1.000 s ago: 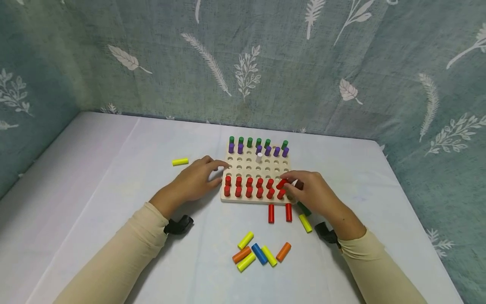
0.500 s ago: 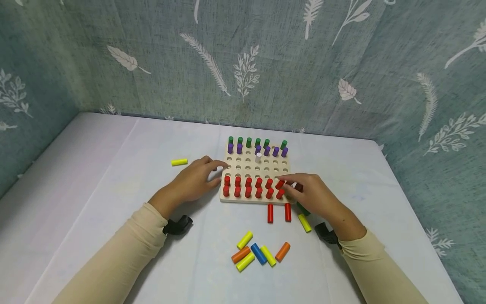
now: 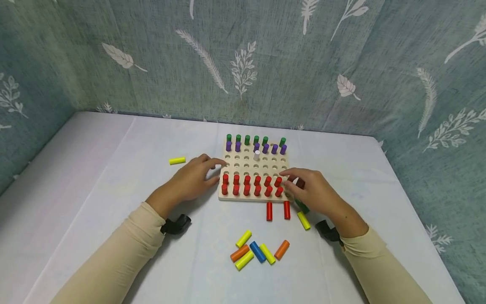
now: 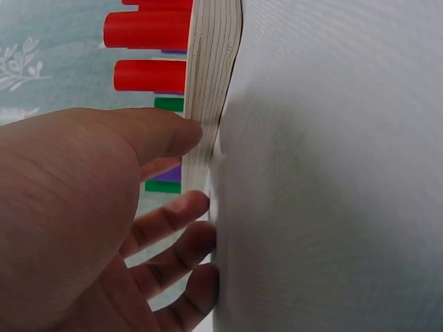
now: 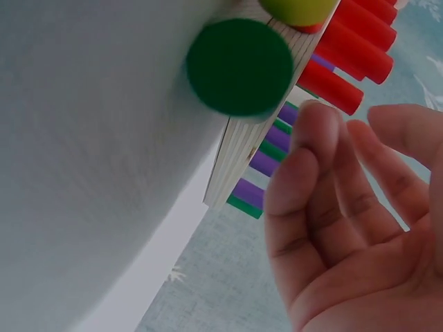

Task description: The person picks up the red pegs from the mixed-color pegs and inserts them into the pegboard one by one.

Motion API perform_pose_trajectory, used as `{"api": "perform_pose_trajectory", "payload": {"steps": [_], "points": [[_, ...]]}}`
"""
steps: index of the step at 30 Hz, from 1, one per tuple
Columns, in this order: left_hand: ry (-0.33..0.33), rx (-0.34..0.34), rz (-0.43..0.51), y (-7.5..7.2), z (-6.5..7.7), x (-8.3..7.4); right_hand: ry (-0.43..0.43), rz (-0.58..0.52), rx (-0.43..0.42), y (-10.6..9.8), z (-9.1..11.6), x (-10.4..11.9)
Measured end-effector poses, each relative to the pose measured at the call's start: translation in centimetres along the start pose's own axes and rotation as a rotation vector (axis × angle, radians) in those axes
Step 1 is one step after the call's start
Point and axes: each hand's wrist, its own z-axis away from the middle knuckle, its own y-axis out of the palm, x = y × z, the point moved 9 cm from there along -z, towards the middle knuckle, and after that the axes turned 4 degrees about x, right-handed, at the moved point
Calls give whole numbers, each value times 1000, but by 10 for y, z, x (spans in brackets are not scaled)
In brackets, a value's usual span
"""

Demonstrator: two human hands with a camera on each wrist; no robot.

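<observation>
A wooden pegboard lies on the white table, with two front rows of red pegs, purple pegs and green pegs at the back, and a single white peg. My left hand rests at the board's left side; its thumb touches the wooden edge. Near the front right corner my right hand hovers with loosely bent fingers. Just off its fingertips stands the rightmost red peg of the second row, upright in its hole. Nothing shows between those fingers.
In front of the board lie two red pegs, and a yellow peg and a green peg beside the right hand. Nearer sit loose yellow, orange and blue pegs. Another yellow peg lies far left.
The red peg that the right fingers held tilted now stands straight in its hole, and the fingers have let go and drawn slightly right. The left hand stays at the board's edge.
</observation>
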Motion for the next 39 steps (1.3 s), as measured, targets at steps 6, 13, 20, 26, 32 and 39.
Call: {"api": "perform_pose_trajectory", "payload": {"steps": [6, 13, 20, 26, 32, 39], "points": [[-1, 11, 3, 2, 0, 1, 2, -17, -30, -4, 2, 2], [9, -7, -1, -1, 1, -1, -29, -20, -86, -13, 4, 9], [-2, 9, -3, 2, 1, 2, -91, -37, -89, -15, 8, 20], [2, -6, 5, 0, 0, 1, -148, -59, -57, -14, 11, 29], [8, -4, 0, 1, 0, 1, -198, -73, 56, -3, 13, 36], [10, -9, -6, 0, -1, 0, -169, -64, 179, 10, 13, 37]]}}
